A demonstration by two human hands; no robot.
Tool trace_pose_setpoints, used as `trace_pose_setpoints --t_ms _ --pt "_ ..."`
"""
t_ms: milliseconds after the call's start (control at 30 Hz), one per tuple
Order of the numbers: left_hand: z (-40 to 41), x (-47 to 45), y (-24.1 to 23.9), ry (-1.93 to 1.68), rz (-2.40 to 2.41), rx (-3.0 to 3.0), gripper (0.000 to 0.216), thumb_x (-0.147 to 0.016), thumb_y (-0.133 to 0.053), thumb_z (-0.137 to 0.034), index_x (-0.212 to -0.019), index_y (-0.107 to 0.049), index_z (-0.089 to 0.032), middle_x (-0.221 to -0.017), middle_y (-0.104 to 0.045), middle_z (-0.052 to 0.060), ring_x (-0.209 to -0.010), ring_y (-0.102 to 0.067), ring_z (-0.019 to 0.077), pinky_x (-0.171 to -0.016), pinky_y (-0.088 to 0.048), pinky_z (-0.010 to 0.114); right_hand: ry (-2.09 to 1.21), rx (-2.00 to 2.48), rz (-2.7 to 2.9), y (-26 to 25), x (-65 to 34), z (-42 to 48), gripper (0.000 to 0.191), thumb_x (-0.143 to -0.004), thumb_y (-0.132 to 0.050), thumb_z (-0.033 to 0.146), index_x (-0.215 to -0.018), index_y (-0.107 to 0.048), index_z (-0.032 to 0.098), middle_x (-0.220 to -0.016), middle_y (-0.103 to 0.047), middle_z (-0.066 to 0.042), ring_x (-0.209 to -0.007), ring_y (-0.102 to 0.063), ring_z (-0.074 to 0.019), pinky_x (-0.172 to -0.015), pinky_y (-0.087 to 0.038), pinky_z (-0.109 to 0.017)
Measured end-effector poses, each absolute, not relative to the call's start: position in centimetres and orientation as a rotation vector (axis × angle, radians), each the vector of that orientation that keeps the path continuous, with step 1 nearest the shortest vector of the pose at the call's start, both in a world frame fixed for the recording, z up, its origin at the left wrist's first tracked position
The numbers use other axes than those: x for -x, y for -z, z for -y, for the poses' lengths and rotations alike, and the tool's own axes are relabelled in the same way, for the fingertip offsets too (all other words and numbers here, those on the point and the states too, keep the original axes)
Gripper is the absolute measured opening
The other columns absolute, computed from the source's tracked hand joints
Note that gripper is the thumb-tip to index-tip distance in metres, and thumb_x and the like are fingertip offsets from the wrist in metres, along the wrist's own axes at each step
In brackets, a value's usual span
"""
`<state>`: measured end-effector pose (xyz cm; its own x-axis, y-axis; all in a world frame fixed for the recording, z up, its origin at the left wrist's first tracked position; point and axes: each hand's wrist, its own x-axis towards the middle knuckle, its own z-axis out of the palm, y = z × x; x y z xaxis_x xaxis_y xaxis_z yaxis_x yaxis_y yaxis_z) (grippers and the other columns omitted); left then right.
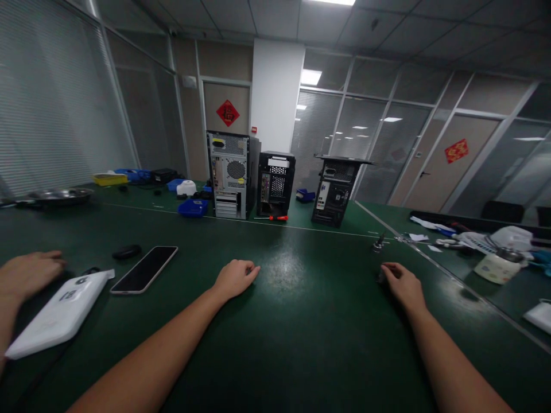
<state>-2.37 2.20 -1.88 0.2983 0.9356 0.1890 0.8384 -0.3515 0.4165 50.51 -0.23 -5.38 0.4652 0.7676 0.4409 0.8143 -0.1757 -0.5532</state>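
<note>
My left hand (pixel 236 278) rests on the green table (pixel 297 321) near its middle, fingers curled into a loose fist with nothing in it. My right hand (pixel 402 285) lies further right, fingers drawn together around a small dark item at their tips that I cannot make out. A small metal part (pixel 379 243) stands just beyond that hand. A dark phone (pixel 144 269) lies face up to the left of my left hand, beside a white flat device (pixel 60 312) and a small black oval object (pixel 126 251).
Another person's hand (pixel 26 274) rests at the far left edge. Three computer towers (pixel 230 174) (pixel 275 183) (pixel 336 191) stand at the back, with a red-handled screwdriver (pixel 275 217) and blue trays (pixel 193 207) nearby. Clutter covers the adjoining table (pixel 495 252) on the right.
</note>
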Motion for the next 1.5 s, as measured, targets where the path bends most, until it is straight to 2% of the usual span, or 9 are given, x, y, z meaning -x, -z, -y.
trace_pose_setpoints --t_ms 100,233,500,667,800,933,1200,1367,1500 --pt "-2.0 2.4 1.8 -0.588 -1.619 -2.337 0.044 -0.097 -0.043 -0.05 -0.073 -0.066 -0.021 -0.07 -0.066 0.004 -0.067 -0.061 0.0187 -0.058 -0.032 0.026 0.031 2.047 1.402 5.3 -50.1 0.3 0.055 -0.088 -0.045 0.062 -0.117 -0.073 0.024 -0.101 -0.075 -0.011 -0.091 -0.069 -0.0314 -0.081 -0.052 -0.044" --pt "-1.8 2.4 1.6 -0.578 -1.624 -2.336 0.043 -0.097 -0.044 -0.049 -0.073 -0.066 -0.021 -0.072 -0.067 0.005 -0.068 -0.062 0.0188 -0.058 -0.033 0.026 0.014 2.104 1.538 5.2 -49.6 0.2 0.065 -0.084 -0.054 0.06 -0.133 -0.064 0.018 -0.112 -0.072 -0.015 -0.1 -0.067 -0.0339 -0.087 -0.052 -0.047" --pt "-0.5 1.1 1.0 -0.47 -1.543 -2.494 0.044 -0.097 -0.044 -0.054 -0.084 -0.072 -0.023 -0.081 -0.072 0.008 -0.078 -0.066 0.0242 -0.069 -0.041 0.03 -0.028 1.692 1.865 3.1 -37.4 0.9 0.051 -0.092 -0.049 0.036 -0.14 -0.057 0.019 -0.118 -0.062 -0.014 -0.1 -0.065 -0.0267 -0.092 -0.052 -0.043" --pt "1.5 -1.5 1.4 -0.409 -1.375 -2.639 0.046 -0.093 -0.046 -0.062 -0.096 -0.072 -0.024 -0.079 -0.071 0.008 -0.078 -0.067 0.0269 -0.072 -0.045 0.033 -0.293 1.225 2.251 3.0 -27.0 3.7 0.066 -0.091 -0.058 0.025 -0.154 -0.037 0.025 -0.122 -0.064 -0.01 -0.11 -0.062 -0.0241 -0.1 -0.049 -0.043" --pt "2.5 -2.9 1.7 -0.339 -1.166 -2.769 0.042 -0.099 -0.038 -0.053 -0.109 -0.069 -0.026 -0.082 -0.072 0.008 -0.074 -0.067 0.0263 -0.069 -0.044 0.034 -0.28 1.053 2.372 3.8 -24.6 4.9 0.081 -0.09 -0.059 0.019 -0.16 -0.019 0.028 -0.132 -0.062 -0.01 -0.119 -0.059 -0.0249 -0.104 -0.047 -0.046" --pt "2.4 -3.4 1.6 -0.3 -1.125 -2.791 0.04 -0.102 -0.034 -0.045 -0.113 -0.066 -0.025 -0.08 -0.071 0.007 -0.071 -0.067 0.0247 -0.069 -0.043 0.033 -0.205 1.067 2.404 3.8 -24.8 5.0 0.084 -0.091 -0.059 0.019 -0.161 -0.012 0.027 -0.126 -0.064 -0.011 -0.112 -0.061 -0.0262 -0.098 -0.051 -0.046" --pt "1.6 -2.5 1.2 -0.391 -1.271 -2.682 0.029 -0.097 -0.047 -0.043 -0.109 -0.067 -0.027 -0.073 -0.069 0.003 -0.066 -0.064 0.022 -0.065 -0.04 0.031 -0.038 1.277 2.292 3.2 -27.5 3.9 0.063 -0.094 -0.039 0.011 -0.154 -0.026 0.02 -0.125 -0.056 -0.015 -0.114 -0.056 -0.026 -0.102 -0.047 -0.047" --pt "1.9 -2.6 1.1 -0.423 -1.293 -2.645 0.028 -0.091 -0.056 -0.041 -0.109 -0.071 -0.027 -0.067 -0.068 0.001 -0.065 -0.064 0.0204 -0.065 -0.041 0.029 -0.03 1.287 2.306 2.4 -26.6 4.7 0.039 -0.091 -0.049 0.016 -0.13 -0.047 0.018 -0.117 -0.058 -0.013 -0.11 -0.056 -0.0266 -0.097 -0.046 -0.045" --pt "2.4 -3.2 1.4 -0.482 -1.225 -2.675 0.029 -0.093 -0.054 -0.045 -0.101 -0.075 -0.027 -0.068 -0.069 0.001 -0.063 -0.064 0.0185 -0.062 -0.039 0.026 0.062 1.205 2.455 2.2 -24.2 5.7 0.02 -0.093 -0.057 0.023 -0.112 -0.054 0.019 -0.106 -0.062 -0.009 -0.102 -0.057 -0.0258 -0.09 -0.044 -0.042"
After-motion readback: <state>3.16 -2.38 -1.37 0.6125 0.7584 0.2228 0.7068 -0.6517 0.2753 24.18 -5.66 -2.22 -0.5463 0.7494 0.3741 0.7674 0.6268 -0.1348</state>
